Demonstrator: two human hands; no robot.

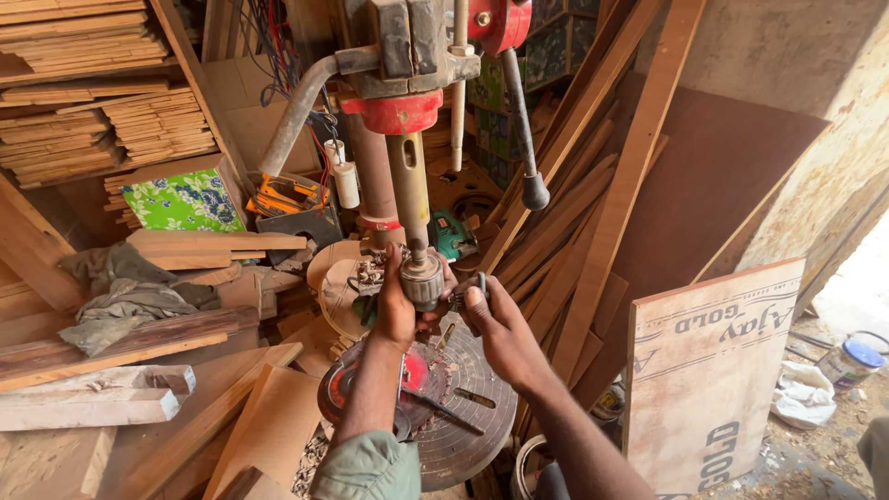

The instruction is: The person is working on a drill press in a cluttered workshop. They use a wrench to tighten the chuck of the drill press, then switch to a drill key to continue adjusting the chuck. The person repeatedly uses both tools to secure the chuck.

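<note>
Left hand (pixel 396 310) around drill chuck (pixel 423 281)

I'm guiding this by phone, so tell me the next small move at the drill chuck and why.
Probably bring the chuck key in the right hand up to the side of the chuck and seat it. The left hand already grips the chuck, steadying it, and the key sits just beside it, apparently not yet engaged.

Just above the grey steel drill chuck (pixel 423 281) that both hands grip sits a red collar (pixel 399 112), below it a red disc (pixel 414 375) on the dark round table (pixel 472 407), and well left green floral-patterned cloth (pixel 183 202).
</note>
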